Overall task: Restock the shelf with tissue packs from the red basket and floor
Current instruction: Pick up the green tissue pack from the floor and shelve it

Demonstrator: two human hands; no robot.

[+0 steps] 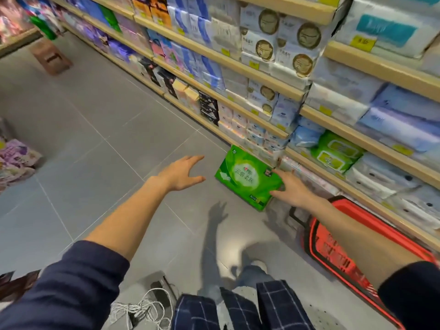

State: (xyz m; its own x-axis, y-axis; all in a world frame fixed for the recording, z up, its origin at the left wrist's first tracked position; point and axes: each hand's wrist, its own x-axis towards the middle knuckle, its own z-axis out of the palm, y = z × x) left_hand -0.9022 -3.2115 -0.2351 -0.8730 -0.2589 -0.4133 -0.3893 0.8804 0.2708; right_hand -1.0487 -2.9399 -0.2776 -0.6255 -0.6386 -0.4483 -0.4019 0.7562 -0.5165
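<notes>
A green tissue pack [245,177] stands tilted on the grey floor against the foot of the shelf [262,91]. My right hand [291,186] grips its right end, thumb on the front and fingers round the top corner. My left hand [183,173] hovers just left of the pack with fingers spread, not touching it. The red basket [338,244] stands on the floor under my right forearm, beside the bottom shelf; its contents are hidden by my arm.
Wooden shelves full of tissue and wipe packs run along the right. A brown stool [51,57] stands far down the aisle. Purple packs [16,160] lie at the left edge. White cord [140,308] lies by my legs.
</notes>
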